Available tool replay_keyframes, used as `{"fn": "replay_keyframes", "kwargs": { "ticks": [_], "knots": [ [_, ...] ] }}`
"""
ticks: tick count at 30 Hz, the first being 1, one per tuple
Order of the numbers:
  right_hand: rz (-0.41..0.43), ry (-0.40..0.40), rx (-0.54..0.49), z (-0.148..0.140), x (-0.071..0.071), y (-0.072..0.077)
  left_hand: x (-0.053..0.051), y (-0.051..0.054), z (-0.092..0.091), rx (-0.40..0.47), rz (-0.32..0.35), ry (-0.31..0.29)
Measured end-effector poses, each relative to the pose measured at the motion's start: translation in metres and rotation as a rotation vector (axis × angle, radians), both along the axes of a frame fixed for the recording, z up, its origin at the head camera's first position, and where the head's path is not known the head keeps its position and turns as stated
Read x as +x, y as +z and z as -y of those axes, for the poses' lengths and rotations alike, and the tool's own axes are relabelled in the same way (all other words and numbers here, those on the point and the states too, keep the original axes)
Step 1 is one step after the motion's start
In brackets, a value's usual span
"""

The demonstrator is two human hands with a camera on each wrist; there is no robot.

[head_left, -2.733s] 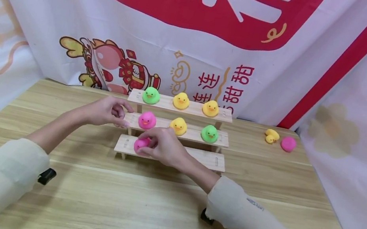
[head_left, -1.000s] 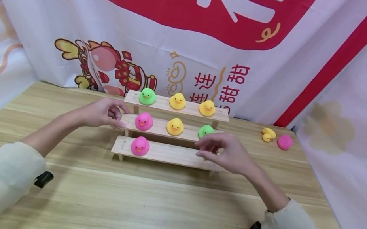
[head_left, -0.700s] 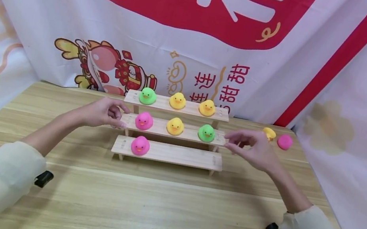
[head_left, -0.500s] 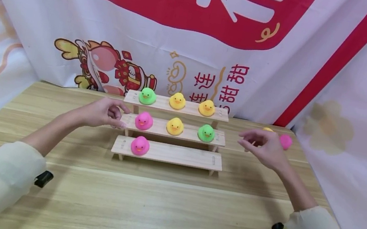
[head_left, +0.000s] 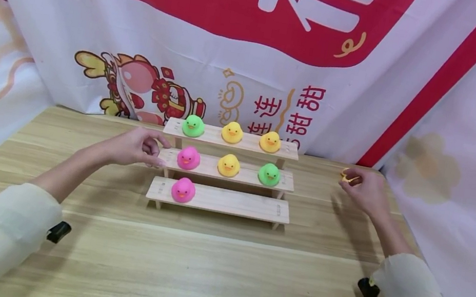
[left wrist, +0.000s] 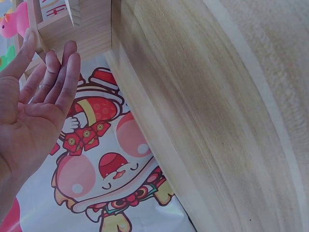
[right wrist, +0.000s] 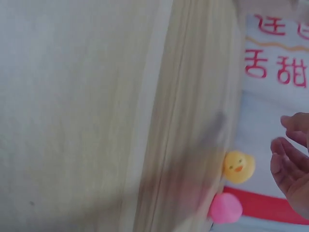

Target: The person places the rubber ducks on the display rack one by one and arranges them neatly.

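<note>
A three-tier wooden display stand [head_left: 229,201] holds rubber ducks in rows. My left hand [head_left: 137,145] holds the left end of its middle tier between thumb and fingers; in the left wrist view that hand [left wrist: 36,108] reaches round the board's end. My right hand [head_left: 364,189] is over a yellow rubber duck [head_left: 347,176] at the back right, mostly covered in the head view. In the right wrist view, the fingers of my right hand [right wrist: 292,164] are parted beside the yellow duck [right wrist: 238,166], holding nothing. A pink rubber toy [right wrist: 226,208] lies next to it, hidden in the head view.
The top tier bears a green duck [head_left: 193,126] and two yellow ones. On the middle tier sit a pink, a yellow and a green duck [head_left: 269,174]. One pink duck [head_left: 183,190] sits on the bottom tier's left. A printed cloth [head_left: 234,54] hangs behind the table.
My right hand has let go of the pink duck on the bottom tier and moved right to the loose yellow duck. The left hand has stayed at the stand.
</note>
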State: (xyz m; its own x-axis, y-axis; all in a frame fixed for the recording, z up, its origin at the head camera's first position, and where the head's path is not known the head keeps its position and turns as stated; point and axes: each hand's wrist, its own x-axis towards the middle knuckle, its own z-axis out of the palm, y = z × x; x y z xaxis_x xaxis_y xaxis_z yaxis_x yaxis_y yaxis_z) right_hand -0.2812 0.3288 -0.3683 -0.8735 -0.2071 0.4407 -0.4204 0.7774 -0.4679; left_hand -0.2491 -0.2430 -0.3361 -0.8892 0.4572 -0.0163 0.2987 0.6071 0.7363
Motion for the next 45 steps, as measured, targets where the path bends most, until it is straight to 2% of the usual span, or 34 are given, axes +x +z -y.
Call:
{"fn": "replay_keyframes", "kwargs": {
  "ticks": [3, 8, 12, 16, 20, 24, 31, 35, 39, 45],
  "knots": [
    [0.01, -0.066, 0.099, -0.005, -0.007, -0.001, -0.001, 0.0, 0.0, 0.004, 0.0, -0.001],
    [0.09, -0.147, 0.236, -0.011, -0.02, -0.003, -0.001, -0.001, 0.0, 0.013, 0.001, -0.006],
    [0.148, -0.16, 0.305, -0.015, -0.031, -0.003, -0.001, 0.0, 0.0, 0.013, 0.001, -0.007],
    [0.249, -0.178, 0.38, -0.015, -0.04, -0.003, 0.0, 0.0, 0.0, 0.006, 0.002, -0.005],
    [0.322, -0.171, 0.409, -0.013, -0.045, -0.002, 0.0, 0.001, 0.0, 0.0, 0.002, -0.005],
    [0.346, -0.158, 0.393, -0.011, -0.046, -0.003, -0.001, 0.0, 0.0, -0.002, -0.003, -0.008],
    [0.399, -0.184, 0.385, -0.008, -0.044, -0.008, -0.001, 0.0, 0.001, -0.002, 0.001, -0.011],
    [0.315, -0.156, 0.354, -0.008, -0.041, -0.012, -0.002, 0.0, 0.001, -0.001, 0.005, -0.012],
    [0.222, -0.09, 0.279, -0.005, -0.035, -0.016, -0.002, 0.0, 0.0, 0.007, 0.006, -0.013],
    [0.214, -0.058, 0.134, 0.007, -0.025, -0.018, 0.0, 0.0, 0.001, 0.02, 0.002, -0.014]
  ]
}}
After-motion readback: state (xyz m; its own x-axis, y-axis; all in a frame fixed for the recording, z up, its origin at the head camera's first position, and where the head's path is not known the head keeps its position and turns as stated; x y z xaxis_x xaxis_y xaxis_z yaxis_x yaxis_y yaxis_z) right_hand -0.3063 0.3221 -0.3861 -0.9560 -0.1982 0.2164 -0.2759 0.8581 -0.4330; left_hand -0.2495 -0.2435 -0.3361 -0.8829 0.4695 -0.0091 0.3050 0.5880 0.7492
